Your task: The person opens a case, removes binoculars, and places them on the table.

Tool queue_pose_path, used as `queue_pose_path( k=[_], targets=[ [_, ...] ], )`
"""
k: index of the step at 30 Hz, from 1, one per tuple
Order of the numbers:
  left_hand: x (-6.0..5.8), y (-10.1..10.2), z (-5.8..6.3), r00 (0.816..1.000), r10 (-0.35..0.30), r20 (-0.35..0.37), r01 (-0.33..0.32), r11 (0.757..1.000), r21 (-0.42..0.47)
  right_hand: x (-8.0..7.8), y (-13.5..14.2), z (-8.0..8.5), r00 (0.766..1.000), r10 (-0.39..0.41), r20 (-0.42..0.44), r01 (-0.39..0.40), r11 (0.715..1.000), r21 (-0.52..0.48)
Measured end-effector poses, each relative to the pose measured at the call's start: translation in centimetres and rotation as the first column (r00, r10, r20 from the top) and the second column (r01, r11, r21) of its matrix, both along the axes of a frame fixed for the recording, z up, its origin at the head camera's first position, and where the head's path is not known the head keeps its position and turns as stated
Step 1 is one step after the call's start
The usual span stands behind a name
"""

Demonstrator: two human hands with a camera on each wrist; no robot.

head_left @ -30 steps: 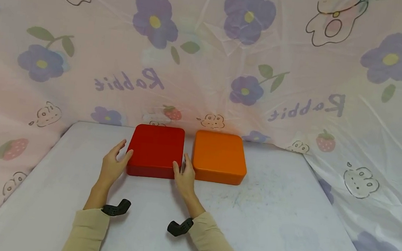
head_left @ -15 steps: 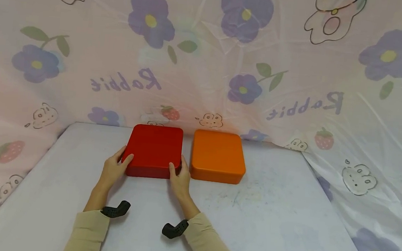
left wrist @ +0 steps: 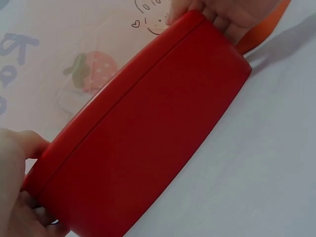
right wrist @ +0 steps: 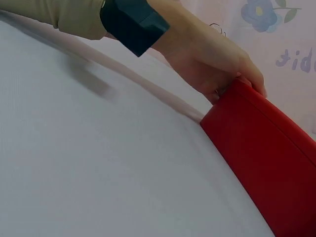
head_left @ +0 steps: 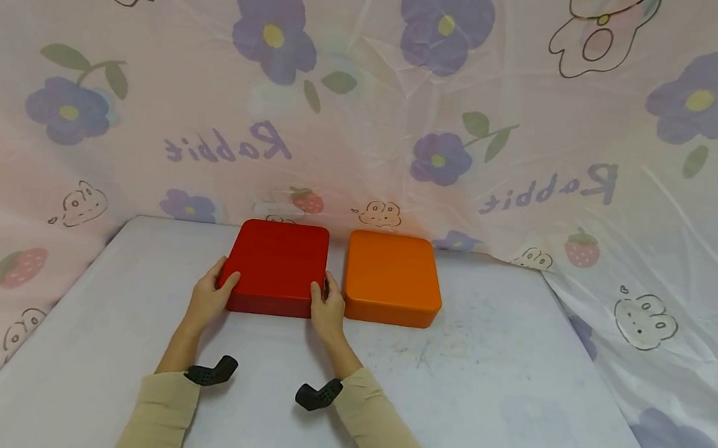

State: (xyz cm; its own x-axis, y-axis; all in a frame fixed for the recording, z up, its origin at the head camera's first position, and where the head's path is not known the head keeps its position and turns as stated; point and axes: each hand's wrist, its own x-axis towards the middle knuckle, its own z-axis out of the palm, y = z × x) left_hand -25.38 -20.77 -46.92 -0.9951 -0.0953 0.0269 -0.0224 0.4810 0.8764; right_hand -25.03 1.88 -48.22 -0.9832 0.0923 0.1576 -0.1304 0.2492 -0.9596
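Note:
A square red box (head_left: 277, 263) with rounded corners lies near the back of the table. In the left wrist view, a seam below the top edge of the red box (left wrist: 143, 118) suggests a lid. My left hand (head_left: 209, 296) grips its left side, thumb at the top front edge and fingers along the side. On the opposite side my right hand (head_left: 328, 315) holds it likewise, in the narrow gap beside an orange box (head_left: 393, 270). Some fingertips of both hands are hidden against the sides. The right wrist view shows my left hand (right wrist: 212, 57) around the box's corner.
The orange box, of similar shape and size, stands close on the right. Behind both boxes hangs a patterned curtain (head_left: 356, 123). A white table (head_left: 480, 380) with faint coloured marks spreads out in front and to the sides. Black camera mounts (head_left: 319, 395) sit at both wrists.
Both hands have closed in on the red box: the left fingers came against its left side, and the right hand settled on its right side. Both boxes stay in place.

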Motion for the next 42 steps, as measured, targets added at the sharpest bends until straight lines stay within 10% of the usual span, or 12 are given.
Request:
queue_pose_path(
  k=[18,42],
  targets=[
    [-0.2,0.7,-0.2,0.999,0.007,0.039,-0.009,0.998,0.060,-1.2,0.3,-1.6,0.999,0.021,-0.048,-0.021,1.000,-0.006],
    [0.3,0.6,0.6,1.000,0.008,0.028,-0.008,1.000,0.018,0.0,0.3,1.6,0.999,0.029,0.024,-0.029,0.999,0.013]
  ],
)
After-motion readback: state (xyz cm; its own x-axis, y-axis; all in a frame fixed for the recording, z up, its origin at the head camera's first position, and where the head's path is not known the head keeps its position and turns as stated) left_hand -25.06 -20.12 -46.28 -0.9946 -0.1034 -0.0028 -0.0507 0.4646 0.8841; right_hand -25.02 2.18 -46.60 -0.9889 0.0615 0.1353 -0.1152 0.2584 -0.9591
